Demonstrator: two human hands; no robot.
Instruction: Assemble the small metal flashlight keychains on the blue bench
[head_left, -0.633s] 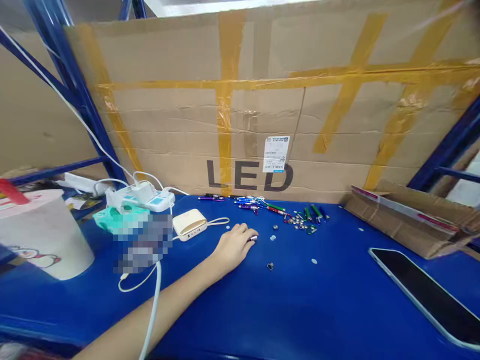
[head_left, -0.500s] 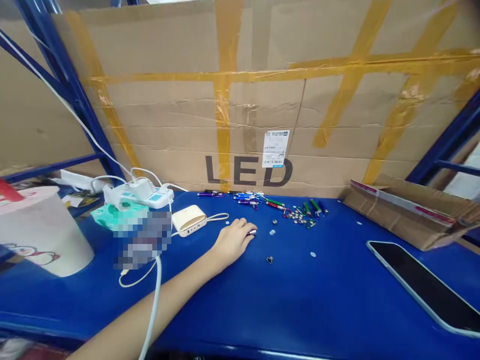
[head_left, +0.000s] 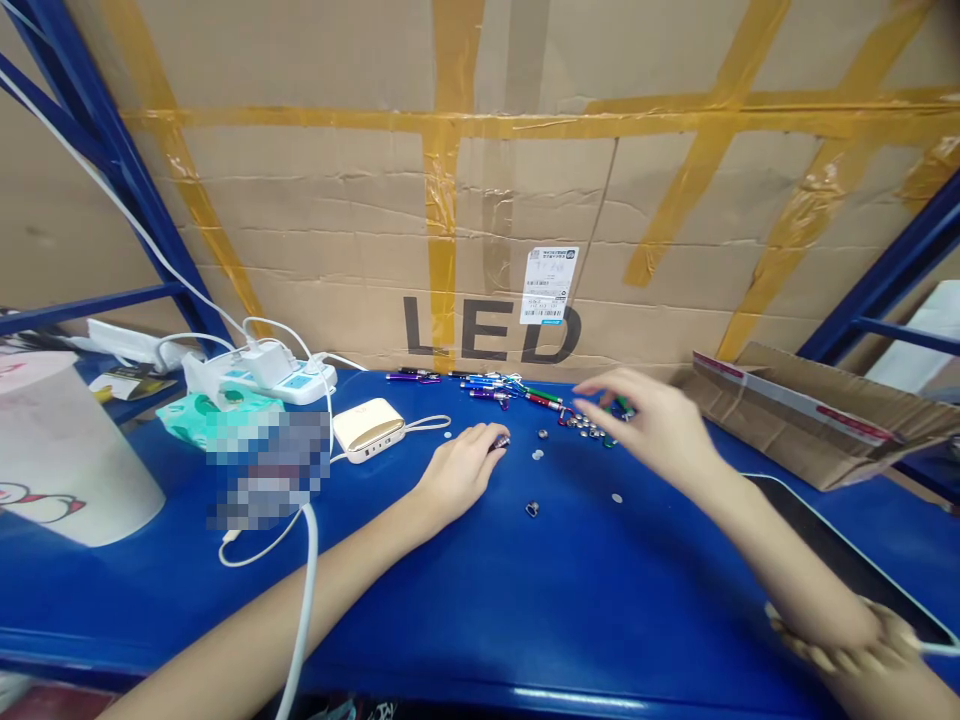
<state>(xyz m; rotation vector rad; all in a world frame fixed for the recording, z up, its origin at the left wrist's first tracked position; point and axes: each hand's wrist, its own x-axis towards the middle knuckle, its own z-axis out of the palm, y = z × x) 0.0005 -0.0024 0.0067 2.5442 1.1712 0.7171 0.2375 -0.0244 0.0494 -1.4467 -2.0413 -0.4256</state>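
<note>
My left hand (head_left: 461, 470) rests on the blue table with its fingers closed around a small metal tube (head_left: 500, 442), of which only a shiny end shows. My right hand (head_left: 649, 420) is raised at the right, thumb and fingers apart, with nothing visible in it. Below and behind its fingertips lies a cluster of small round metal pieces (head_left: 583, 427), partly hidden by the hand. Red, green, blue and purple keychain penlights (head_left: 487, 383) lie along the back of the table. A loose metal piece (head_left: 532, 509) and clear discs (head_left: 538, 455) sit between my hands.
A cream power bank (head_left: 369, 430) with a strap, a teal wipes pack (head_left: 217, 415) and a power strip (head_left: 300, 380) are on the left, near a paper cup (head_left: 82, 450). A white cable crosses my left forearm. At right are a phone (head_left: 825, 540) and an open cardboard tray (head_left: 802, 410).
My right hand has come into view from the right and reaches over the metal pieces. The left hand stays in about the same place, holding the small tube. The view has tilted slightly.
</note>
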